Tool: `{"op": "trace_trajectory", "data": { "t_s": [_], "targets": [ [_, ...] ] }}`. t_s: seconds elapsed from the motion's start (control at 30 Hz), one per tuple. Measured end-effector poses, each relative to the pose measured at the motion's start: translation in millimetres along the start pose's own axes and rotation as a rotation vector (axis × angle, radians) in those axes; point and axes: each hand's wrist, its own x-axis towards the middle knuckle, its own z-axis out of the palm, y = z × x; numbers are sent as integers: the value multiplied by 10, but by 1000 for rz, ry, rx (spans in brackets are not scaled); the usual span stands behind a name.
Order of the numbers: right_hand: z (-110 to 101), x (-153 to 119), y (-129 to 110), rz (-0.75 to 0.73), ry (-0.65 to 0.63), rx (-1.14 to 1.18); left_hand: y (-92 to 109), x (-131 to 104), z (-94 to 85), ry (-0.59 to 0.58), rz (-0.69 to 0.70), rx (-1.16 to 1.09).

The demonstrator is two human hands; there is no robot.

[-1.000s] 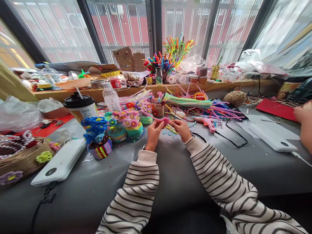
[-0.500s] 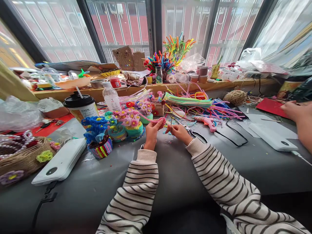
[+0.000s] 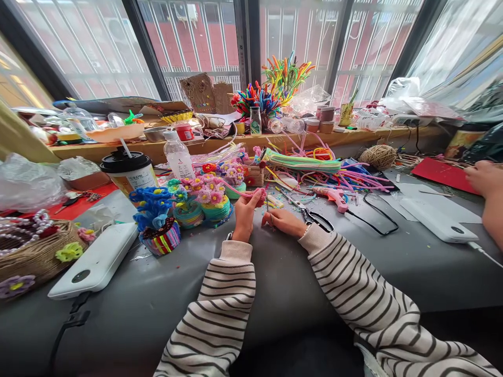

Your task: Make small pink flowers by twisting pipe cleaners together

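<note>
Pinched in my left hand (image 3: 246, 213) is a pink fuzzy stem (image 3: 238, 191), its end bunched at the fingertips. My right hand (image 3: 286, 221) is closed on a thin, dark tool (image 3: 268, 201) that points upward just right of the pink piece; its exact kind is too small to tell. Left of my hands stand small pots with pink fuzzy flowers (image 3: 208, 189) and a striped pot with blue ones (image 3: 153, 209). Large black-handled scissors (image 3: 314, 217) lie beyond my right wrist.
A pink glue gun (image 3: 336, 198) and a bundle of coloured stems (image 3: 302, 162) lie further back. Power banks (image 3: 94, 260) rest at both sides. A lidded cup (image 3: 131, 173) stands left. Another person's hand (image 3: 485, 180) is at the right edge, near red card (image 3: 444, 175).
My right hand has moved slightly down and left with the thin tool, uncovering more of the black-handled scissors. The other person's hand has shifted slightly right.
</note>
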Motion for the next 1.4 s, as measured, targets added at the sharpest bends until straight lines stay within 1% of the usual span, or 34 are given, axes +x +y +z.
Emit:
{"op": "trace_trajectory", "data": {
  "t_s": [0.27,0.53,0.8,1.0,1.1,1.27,1.4],
  "targets": [
    [19,10,13,-33,48,43,13,-7,9,-9,-13,26],
    [18,10,14,-5,61,37,3,-12,-3,-21,-2,42],
    [63,16,21,28,137,99,-7,-3,-4,-56,-1,30],
    [69,10,19,37,192,105,1,-6,1,-51,-12,22],
    [74,16,25,42,189,129,5,-6,5,-40,-18,16],
    [93,28,49,-8,147,175,13,-11,11,-50,-32,17],
    [92,18,38,9,145,202,15,-14,14,-64,-37,12]
  ]
}}
